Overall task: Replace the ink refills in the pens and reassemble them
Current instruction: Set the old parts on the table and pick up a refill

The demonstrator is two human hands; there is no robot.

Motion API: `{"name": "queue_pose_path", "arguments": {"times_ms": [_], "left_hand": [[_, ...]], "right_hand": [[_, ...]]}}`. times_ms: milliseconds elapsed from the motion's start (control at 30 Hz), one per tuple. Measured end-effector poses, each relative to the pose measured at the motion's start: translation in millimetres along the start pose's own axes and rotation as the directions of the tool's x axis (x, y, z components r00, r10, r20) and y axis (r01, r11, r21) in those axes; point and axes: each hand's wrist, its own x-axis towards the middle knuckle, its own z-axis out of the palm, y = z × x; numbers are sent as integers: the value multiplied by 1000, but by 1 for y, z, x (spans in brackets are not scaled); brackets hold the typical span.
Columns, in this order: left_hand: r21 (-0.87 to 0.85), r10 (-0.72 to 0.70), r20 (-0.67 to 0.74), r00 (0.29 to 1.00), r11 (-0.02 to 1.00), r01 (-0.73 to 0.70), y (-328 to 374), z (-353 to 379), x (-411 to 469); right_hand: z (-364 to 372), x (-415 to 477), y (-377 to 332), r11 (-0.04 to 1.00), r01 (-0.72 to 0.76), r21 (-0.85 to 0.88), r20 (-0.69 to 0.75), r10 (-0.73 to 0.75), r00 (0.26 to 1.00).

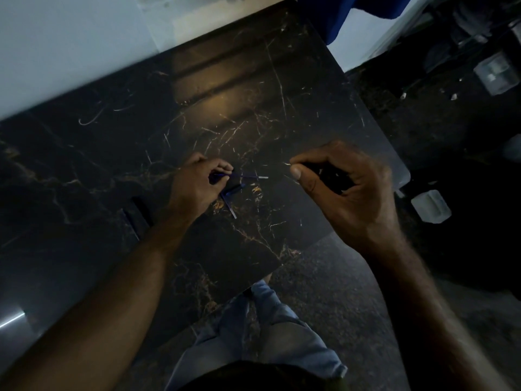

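Observation:
My left hand [197, 183] rests on the dark marble table [253, 108] and pinches a thin blue ink refill [248, 176], whose pale tip points right. A second blue refill [229, 206] lies on the table just below that hand, beside a dark pen part [236, 188]. My right hand [344, 187] hovers to the right, fingers closed around a dark pen barrel [324, 172]; its end faces the refill tip with a small gap between them. The scene is dim and the small parts are hard to make out.
More dark pen pieces [135, 215] lie on the table left of my left forearm. Translucent plastic containers [430, 206] sit on the floor to the right, another [496, 74] farther back. The table's near corner [282, 263] is above my knees. A white wall runs along the far side.

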Motion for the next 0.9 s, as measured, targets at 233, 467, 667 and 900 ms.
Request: {"name": "queue_pose_path", "arguments": {"times_ms": [233, 467, 667, 900], "left_hand": [[89, 109, 62, 992, 989, -115, -4, 1, 6], [-18, 42, -190, 981, 999, -47, 1, -11, -17], [36, -455, -67, 888, 888, 458, 11, 1, -35], [158, -592, 31, 805, 798, 581, 24, 11, -13]], "right_hand": [[2, -4, -4, 1000, 1, -22, 12, 0, 1000], [5, -9, -6, 1000, 0, -19, 22, 1, 1000], [12, -11, -9, 1000, -11, 23, 42, 10, 999], [17, -12, -6, 998, -28, 64, 90, 22, 996]]}}
